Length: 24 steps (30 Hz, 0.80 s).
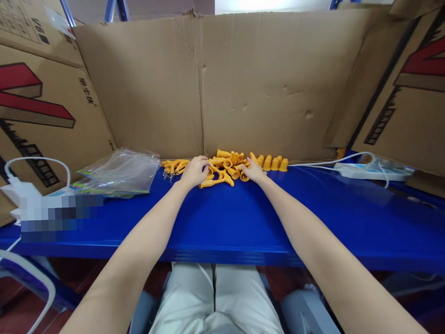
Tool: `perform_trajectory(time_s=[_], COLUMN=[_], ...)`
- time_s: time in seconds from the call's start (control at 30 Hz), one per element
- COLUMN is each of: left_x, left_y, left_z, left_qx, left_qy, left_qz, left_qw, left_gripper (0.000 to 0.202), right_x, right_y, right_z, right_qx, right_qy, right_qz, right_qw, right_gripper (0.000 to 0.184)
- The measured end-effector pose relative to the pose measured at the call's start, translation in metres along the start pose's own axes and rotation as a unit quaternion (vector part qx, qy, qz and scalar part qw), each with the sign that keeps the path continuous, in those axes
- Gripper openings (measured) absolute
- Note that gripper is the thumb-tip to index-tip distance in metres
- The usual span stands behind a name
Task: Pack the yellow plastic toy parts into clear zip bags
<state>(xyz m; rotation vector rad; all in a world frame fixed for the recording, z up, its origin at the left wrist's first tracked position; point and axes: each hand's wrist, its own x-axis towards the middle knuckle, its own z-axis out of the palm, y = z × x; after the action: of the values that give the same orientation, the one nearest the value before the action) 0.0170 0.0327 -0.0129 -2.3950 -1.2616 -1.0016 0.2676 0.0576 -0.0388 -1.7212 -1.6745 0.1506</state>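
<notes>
A heap of orange plastic pieces (228, 175), T-shaped handles and hollow caps among them, lies at the back of the blue table. My left hand (195, 173) rests at the heap's left side, fingers bent and apart, touching the pieces. My right hand (255, 170) reaches in from the right, thumb and fingers apart beside the caps. Its far fingertips are partly hidden. Left of my left hand lie several orange corkscrews (175, 165) with bare metal spirals. Several orange caps (275, 163) stand upright in rows beyond my right hand.
Cardboard panels (263, 82) wall the back and both sides of the blue table (224, 215). Clear plastic bags (116, 173) lie at left, near a white charger (24, 193) with a cable. A white power strip (372, 171) lies at right, its cable running along the back.
</notes>
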Motion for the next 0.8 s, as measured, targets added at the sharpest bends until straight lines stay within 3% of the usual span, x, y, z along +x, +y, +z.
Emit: perform_trajectory(time_s=[0.13,0.37,0.53,0.67,0.8], left_x=[-0.001,0.0,0.0,0.0,-0.001], left_y=[-0.001,-0.001,0.001,0.002,0.003], left_z=[0.001,0.0,-0.002,-0.003,-0.005], left_qx=[-0.004,-0.01,-0.008,-0.008,-0.026], left_qy=[0.001,-0.006,-0.018,-0.025,-0.009], left_qz=[-0.003,-0.004,-0.008,-0.016,-0.012], left_qw=[1.0,1.0,1.0,1.0,1.0], left_gripper=[0.027,0.027,0.028,0.028,0.03], right_x=[-0.008,0.001,0.005,0.001,-0.009], right_y=[-0.005,-0.013,-0.018,-0.025,-0.035], right_z=[-0.007,0.005,0.013,0.008,-0.001], right_qx=[-0.005,0.175,0.236,0.191,0.121], right_qy=[-0.02,-0.001,0.014,0.076,0.168], right_qz=[0.016,-0.009,-0.001,-0.019,-0.113], right_qw=[1.0,0.985,0.972,0.978,0.972], right_gripper=[0.061,0.059,0.052,0.045,0.042])
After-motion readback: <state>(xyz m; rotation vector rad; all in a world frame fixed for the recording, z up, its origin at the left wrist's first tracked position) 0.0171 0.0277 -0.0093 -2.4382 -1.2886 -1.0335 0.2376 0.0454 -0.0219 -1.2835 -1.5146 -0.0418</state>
